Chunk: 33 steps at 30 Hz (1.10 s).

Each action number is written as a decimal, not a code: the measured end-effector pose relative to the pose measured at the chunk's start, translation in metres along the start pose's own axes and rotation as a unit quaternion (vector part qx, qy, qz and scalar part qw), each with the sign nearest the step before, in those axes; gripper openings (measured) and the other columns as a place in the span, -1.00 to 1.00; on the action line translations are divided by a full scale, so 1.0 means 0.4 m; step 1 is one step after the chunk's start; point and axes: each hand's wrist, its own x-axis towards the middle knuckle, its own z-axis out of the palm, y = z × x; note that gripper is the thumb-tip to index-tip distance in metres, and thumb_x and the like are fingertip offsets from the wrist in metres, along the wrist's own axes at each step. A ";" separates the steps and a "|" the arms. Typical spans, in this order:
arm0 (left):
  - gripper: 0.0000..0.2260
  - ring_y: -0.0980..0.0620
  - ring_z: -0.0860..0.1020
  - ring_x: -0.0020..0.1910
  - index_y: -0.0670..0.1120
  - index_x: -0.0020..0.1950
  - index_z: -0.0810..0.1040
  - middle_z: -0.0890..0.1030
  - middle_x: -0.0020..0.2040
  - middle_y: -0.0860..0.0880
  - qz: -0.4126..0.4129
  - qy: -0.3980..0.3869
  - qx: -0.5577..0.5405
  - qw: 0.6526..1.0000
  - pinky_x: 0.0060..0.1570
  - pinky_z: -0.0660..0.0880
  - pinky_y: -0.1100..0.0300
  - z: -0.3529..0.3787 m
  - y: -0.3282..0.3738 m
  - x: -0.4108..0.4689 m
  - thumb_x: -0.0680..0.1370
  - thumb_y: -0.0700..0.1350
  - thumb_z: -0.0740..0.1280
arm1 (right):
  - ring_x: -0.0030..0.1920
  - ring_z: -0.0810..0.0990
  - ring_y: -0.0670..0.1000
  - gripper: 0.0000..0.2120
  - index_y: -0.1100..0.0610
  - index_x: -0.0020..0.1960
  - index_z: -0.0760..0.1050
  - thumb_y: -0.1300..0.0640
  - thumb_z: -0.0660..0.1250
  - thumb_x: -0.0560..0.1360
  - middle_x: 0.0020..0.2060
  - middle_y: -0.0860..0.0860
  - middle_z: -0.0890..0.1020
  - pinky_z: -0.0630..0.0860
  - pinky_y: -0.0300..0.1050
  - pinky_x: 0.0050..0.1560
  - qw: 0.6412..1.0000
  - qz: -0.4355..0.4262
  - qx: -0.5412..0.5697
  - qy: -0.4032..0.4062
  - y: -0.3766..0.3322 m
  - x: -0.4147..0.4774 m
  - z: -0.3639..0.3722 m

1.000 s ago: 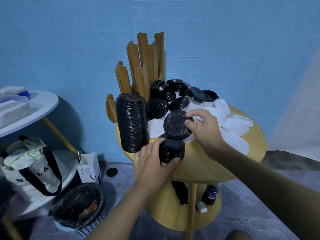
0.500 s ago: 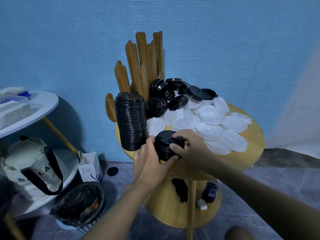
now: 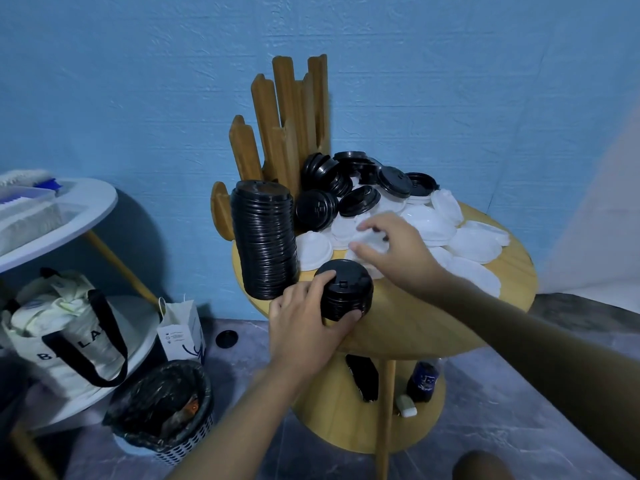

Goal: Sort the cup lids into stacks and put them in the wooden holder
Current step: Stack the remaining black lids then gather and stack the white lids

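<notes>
My left hand (image 3: 306,315) grips a short stack of small black lids (image 3: 347,289) near the front edge of the round wooden table (image 3: 433,317). My right hand (image 3: 394,252) hovers over the white lids (image 3: 433,226), fingers curled and touching a white lid (image 3: 372,242); whether it holds the lid is unclear. A tall stack of large black lids (image 3: 265,239) stands at the left, beside the wooden holder (image 3: 287,126) of upright slats. Loose black lids (image 3: 346,188) lie heaped behind the white ones.
A blue wall stands close behind the table. A white side table (image 3: 72,216) with a clear box is at the left, a tote bag (image 3: 59,327) and paper bag below it. A bin (image 3: 162,414) sits on the floor. The lower shelf carries a bottle (image 3: 424,381).
My right hand set a black lid on the small stack, then let go and moved back up to the white lids. My left hand stayed on the small stack.
</notes>
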 end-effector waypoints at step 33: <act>-0.20 0.10 0.37 0.36 0.14 0.56 0.08 0.47 0.33 0.16 -0.023 0.012 -0.037 0.999 0.33 0.16 0.20 -0.019 0.020 -0.006 0.45 0.34 0.36 | 0.03 0.47 -0.13 -0.73 0.06 -0.01 0.51 0.02 0.52 0.39 0.02 -0.01 0.51 0.36 -0.39 0.02 0.999 0.030 0.040 0.014 -0.005 -0.009 -0.025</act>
